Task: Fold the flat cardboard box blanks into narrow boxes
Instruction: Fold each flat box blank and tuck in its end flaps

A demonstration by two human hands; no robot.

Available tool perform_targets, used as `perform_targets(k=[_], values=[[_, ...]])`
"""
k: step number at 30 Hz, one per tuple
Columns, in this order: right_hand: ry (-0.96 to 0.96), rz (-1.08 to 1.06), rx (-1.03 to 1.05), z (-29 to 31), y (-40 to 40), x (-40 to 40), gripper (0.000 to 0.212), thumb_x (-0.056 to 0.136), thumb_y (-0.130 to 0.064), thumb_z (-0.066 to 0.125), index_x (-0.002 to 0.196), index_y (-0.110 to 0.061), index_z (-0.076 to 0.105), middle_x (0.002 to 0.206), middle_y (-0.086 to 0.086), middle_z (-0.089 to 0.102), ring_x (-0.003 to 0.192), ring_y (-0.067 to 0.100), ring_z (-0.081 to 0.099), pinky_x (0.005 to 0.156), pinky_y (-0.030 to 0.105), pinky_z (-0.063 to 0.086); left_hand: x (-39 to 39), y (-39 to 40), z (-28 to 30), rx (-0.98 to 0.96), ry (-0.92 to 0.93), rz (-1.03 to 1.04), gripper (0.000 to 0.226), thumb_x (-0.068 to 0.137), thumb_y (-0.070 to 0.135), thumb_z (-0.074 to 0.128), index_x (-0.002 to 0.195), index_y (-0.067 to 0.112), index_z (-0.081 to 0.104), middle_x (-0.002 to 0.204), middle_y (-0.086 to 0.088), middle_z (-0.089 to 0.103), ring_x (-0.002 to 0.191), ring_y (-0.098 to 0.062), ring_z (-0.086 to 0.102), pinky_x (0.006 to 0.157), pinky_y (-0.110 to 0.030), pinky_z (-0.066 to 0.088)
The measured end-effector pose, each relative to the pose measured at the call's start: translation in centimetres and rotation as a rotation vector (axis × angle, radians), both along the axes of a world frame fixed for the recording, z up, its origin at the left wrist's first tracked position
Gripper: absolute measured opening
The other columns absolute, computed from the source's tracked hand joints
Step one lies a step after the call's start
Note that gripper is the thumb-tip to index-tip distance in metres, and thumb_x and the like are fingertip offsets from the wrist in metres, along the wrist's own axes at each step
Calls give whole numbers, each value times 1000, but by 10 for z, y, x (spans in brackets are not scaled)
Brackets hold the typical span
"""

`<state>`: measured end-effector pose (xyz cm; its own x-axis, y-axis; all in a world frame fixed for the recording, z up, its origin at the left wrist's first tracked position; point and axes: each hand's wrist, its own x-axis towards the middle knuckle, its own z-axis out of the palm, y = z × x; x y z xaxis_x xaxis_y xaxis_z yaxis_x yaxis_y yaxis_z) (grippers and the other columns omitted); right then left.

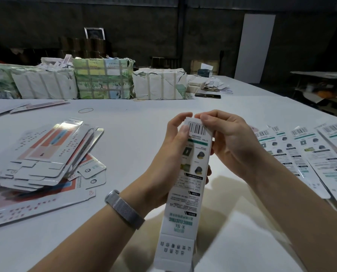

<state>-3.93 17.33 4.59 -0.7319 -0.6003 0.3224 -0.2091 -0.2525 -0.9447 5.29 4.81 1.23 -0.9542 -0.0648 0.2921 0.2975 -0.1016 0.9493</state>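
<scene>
On our left, a loose pile of flat blanks (46, 154) lies fanned across the white table (140, 118), with a rubber band (85, 110) on the bare surface beyond it and wrapped bundles (103, 78) lined up along the far edge. At the centre we hold the narrow box (187, 183) upright and tilted toward us, lifted clear of the table. Our left hand (171, 154) wraps around its upper body, thumb pressed flat beside the barcode. Our right hand (224, 138) curls over the top end, its fingertips (201, 117) pinching the top flap there. The bottom flap hangs open and untucked. Further right, a row of finished-looking boxes (305, 154) lies side by side.

We judge the top closure to be the step in hand. If we press the flap in crooked, it may crease or jam against the side wall. If our left hand squeezes too hard, the thin walls could buckle and the tube could collapse flat again.
</scene>
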Motion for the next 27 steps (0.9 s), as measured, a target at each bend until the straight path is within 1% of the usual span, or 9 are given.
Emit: perform_targets(k=[4,7,11,15,19,21,23,25,27], values=[[32,-11,-25,-2,-3,1,33,88,-43,55,78,-22,78,75,4,66,79,21,62,74,40,46,1,-1,1,47,7,22,21,106,46,31,122,43,44,98,-13,69,69,-31,68,59,-37,58],[42,-31,-43,-7,-8,3,44,88,-52,48,88,-22,80,88,7,72,88,23,63,82,43,47,2,-3,3,54,11,65,24,107,45,29,125,37,43,101,-19,68,71,-32,68,61,-39,60],[-188,109,-97,-12,-11,3,66,94,-67,28,106,-23,77,104,4,71,102,24,62,88,39,47,2,-4,5,30,49,107,21,107,46,29,119,40,44,92,-10,69,70,-25,69,59,-34,59],[-378,221,-205,-16,-15,4,66,92,-73,28,130,-33,65,131,0,66,127,28,55,108,54,40,-4,-4,5,148,74,50,23,107,47,31,123,50,47,108,-10,66,85,-21,68,73,-37,58],[-287,154,-131,-11,-15,6,55,81,-55,63,130,-31,62,131,0,62,124,26,56,106,52,44,-10,-7,-1,157,97,-15,45,96,34,44,132,60,42,136,-1,55,104,-20,67,83,-38,58],[-203,143,-16,-9,-14,9,46,88,-31,66,133,-28,60,127,2,65,111,23,65,92,43,56,-15,-5,-5,-68,128,104,50,102,34,42,136,69,31,137,16,43,115,-12,60,94,-39,57],[-178,149,31,-7,-11,11,44,93,-10,61,136,-22,57,122,4,66,94,20,71,73,31,58,-18,-4,-10,-271,160,174,50,109,36,35,132,78,20,126,31,34,116,4,52,98,-27,54],[-198,109,86,-5,-10,10,44,92,-3,59,132,-20,60,120,9,67,97,24,69,77,33,56,-19,-6,-14,-337,155,186,52,101,47,35,128,85,13,128,32,32,122,1,49,89,-18,55],[-224,28,141,0,-5,3,44,90,-4,59,132,-18,62,123,16,64,107,33,61,89,42,48,-18,-13,-16,-410,145,193,49,93,70,36,129,86,7,141,20,36,134,-16,45,102,-32,49]])
